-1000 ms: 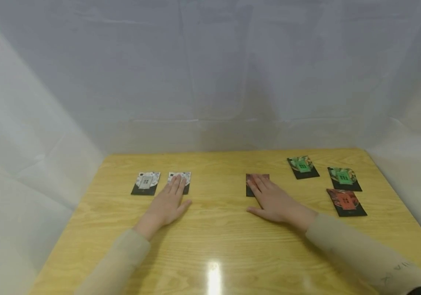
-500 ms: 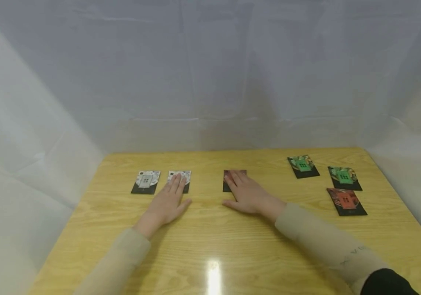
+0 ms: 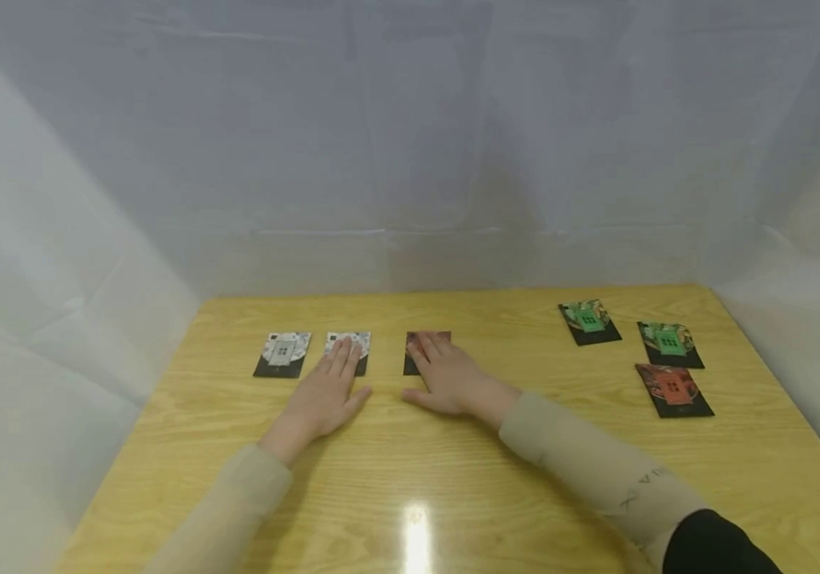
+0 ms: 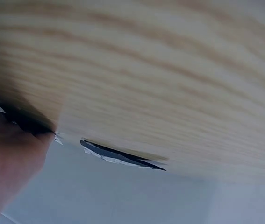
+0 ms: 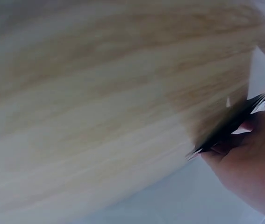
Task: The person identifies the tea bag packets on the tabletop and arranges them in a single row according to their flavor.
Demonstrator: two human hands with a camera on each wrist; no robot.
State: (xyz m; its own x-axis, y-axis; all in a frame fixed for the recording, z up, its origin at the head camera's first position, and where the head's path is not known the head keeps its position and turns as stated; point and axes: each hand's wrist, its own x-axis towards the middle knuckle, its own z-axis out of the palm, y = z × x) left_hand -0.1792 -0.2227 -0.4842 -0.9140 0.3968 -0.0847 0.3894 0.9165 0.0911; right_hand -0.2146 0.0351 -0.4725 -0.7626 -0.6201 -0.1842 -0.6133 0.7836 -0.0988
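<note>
My left hand point(image 3: 322, 397) lies with straight fingers on a flat white-and-black packet point(image 3: 366, 351), covering its middle. To its right, my right hand point(image 3: 447, 383) rests straight fingers on a flat red-and-black packet point(image 3: 411, 363), hiding much of its front. A narrow strip of table separates these two packets. Another white-and-black packet point(image 3: 283, 355) sits just left of the covered white one; the left wrist view shows this packet point(image 4: 123, 156) nearly edge-on. In the right wrist view, the red-and-black packet point(image 5: 230, 122) shows as a thin dark edge beneath the fingers.
At the table's right lie two green-and-black packets point(image 3: 589, 322) and one red-and-black packet point(image 3: 675, 391), each slightly turned. The wooden table point(image 3: 381, 486) ends at a white sheet point(image 3: 410, 159) hung behind, with more sheeting along both sides.
My right hand has slid the red-and-black packet leftward across the table, closer to the white one under my left hand. The left hand has stayed in place.
</note>
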